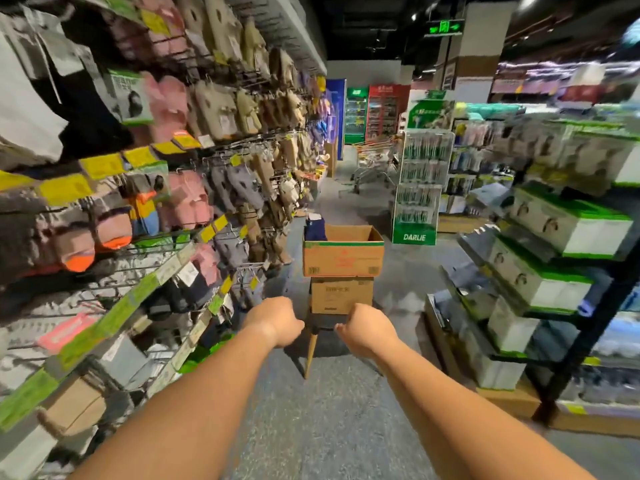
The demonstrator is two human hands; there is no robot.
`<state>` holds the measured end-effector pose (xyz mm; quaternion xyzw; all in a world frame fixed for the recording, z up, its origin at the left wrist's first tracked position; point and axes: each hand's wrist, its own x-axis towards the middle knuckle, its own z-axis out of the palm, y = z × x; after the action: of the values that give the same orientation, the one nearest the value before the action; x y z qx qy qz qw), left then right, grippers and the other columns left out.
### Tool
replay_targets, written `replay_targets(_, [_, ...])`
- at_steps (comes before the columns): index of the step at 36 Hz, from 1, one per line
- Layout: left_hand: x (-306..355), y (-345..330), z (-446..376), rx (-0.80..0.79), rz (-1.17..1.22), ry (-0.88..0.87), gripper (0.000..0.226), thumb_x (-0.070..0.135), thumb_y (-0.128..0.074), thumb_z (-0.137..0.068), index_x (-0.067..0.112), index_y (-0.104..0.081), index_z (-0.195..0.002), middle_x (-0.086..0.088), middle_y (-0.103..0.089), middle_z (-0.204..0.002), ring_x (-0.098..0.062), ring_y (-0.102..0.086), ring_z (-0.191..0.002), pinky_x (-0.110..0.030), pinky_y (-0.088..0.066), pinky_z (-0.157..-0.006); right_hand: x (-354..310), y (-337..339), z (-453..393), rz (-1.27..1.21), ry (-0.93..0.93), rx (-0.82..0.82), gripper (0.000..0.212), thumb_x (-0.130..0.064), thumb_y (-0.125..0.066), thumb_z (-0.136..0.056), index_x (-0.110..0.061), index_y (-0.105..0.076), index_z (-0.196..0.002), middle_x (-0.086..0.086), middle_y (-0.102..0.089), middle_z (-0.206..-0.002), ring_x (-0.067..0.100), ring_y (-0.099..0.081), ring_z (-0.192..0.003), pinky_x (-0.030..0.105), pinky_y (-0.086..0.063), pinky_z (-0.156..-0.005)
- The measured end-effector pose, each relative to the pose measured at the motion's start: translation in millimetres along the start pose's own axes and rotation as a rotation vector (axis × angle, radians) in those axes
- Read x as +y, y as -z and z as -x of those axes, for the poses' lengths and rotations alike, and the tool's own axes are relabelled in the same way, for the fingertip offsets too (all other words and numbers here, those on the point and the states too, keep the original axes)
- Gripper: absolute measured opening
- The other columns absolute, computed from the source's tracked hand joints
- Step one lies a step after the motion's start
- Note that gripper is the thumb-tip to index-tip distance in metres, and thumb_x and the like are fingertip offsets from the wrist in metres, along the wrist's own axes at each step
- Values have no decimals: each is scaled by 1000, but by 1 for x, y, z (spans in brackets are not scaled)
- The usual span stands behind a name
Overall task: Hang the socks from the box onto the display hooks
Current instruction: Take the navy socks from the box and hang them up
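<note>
We reach our left hand (277, 320) and right hand (363, 329), curled and empty, toward the open cardboard box (343, 254), where dark socks (315, 228) wait to be picked first.

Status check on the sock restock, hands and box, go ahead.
Left hand and right hand curled shut on the dark stool edge. Open cardboard box stacked on top, dark socks poking out. Display hooks to the left, aisle ahead clear.

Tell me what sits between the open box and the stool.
A second, closed cardboard box, stacked under the open box on the dark stool; head view shows it.
</note>
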<state>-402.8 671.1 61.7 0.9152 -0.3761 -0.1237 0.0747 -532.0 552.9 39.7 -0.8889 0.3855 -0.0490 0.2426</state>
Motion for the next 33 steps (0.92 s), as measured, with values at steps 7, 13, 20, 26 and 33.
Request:
replay_targets(7, [13,7,-141,-24,42,14,39,39,-56,-96,10,-52,-70,-11,-57,-75,-28,-53,-75,-32,-40,-66,14,4,-141,-22,-21,-21,24,-28,-55,-95,-16,-65,-114,7,-68,-114,30,-64,-101,29,-49,-75])
replay_targets(13, [27,5,-262,58,117,55,42,42,-53,-97,12,-67,-71,-3,-59,-67,-26,-61,-75,-34,-49,-69,26,9,-267,-79,2,-11,29,-29,-56,-94,-18,-62,-120,7,-67,-118,28,-64,-99,34,-54,-82])
replay_targets(20, [39,9,-377,83,227,115,51,37,-53,-98,15,-45,-53,-5,-46,-56,-26,-52,-60,-36,-41,-61,34,21,-388,-141,21,-33,21,-32,-52,-98,-19,-63,-111,7,-67,-114,27,-61,-91,33,-51,-78])
replay_targets(26, [35,4,-488,42,289,141,52,37,-54,-98,14,-46,-53,-7,-48,-57,-28,-52,-61,-34,-36,-56,34,-2,-487,-108,36,-96,26,-33,-51,-96,-21,-65,-114,5,-69,-112,27,-65,-96,35,-54,-78])
replay_targets(33, [21,3,-615,26,344,155,36,37,-57,-98,8,-60,-78,-17,-65,-87,-32,-60,-80,-34,-35,-57,26,-22,-607,-95,-64,-135,29,-36,-55,-95,-15,-67,-111,8,-69,-110,26,-65,-95,35,-55,-82])
